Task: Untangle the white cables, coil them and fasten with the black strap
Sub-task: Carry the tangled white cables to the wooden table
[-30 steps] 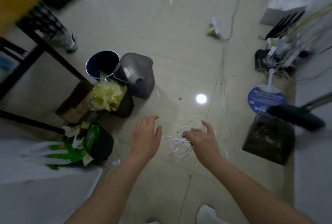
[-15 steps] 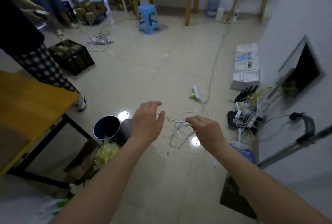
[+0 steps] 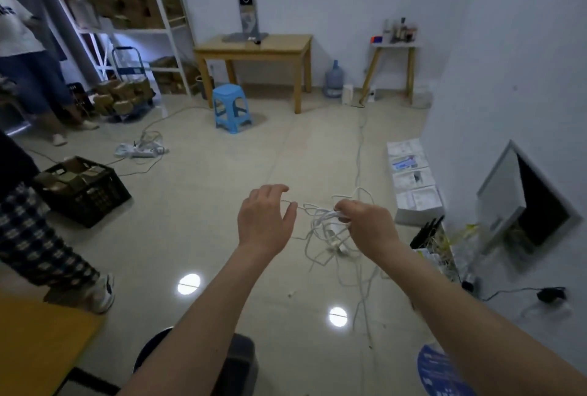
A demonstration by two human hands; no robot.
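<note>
1. Pinched in my right hand [image 3: 365, 224], the white cables [image 3: 324, 221] hung as one tangled bunch, fingers curled round the knot of strands at chest height above the floor [image 3: 222, 192]
2. My left hand [image 3: 263, 221] held nothing; its fingers were spread and loosely bent, thumb just beside a loop that reached out from the bunch, though I could not tell whether it touched
3. A second before, the same bunch sat low over the floor near the bins; since then both hands had come up and the view had lifted from the bins to the far wooden table [image 3: 254, 46] and blue stool [image 3: 232, 106]
4. I judged that this meant the pick-up was done and the untangling was only starting: no strand had been freed and no coil formed
5. Below my right hand the slack trailed down in loose loops, with a small white plug-like piece dangling among them
6. No black strap showed anywhere that I could make out
</note>
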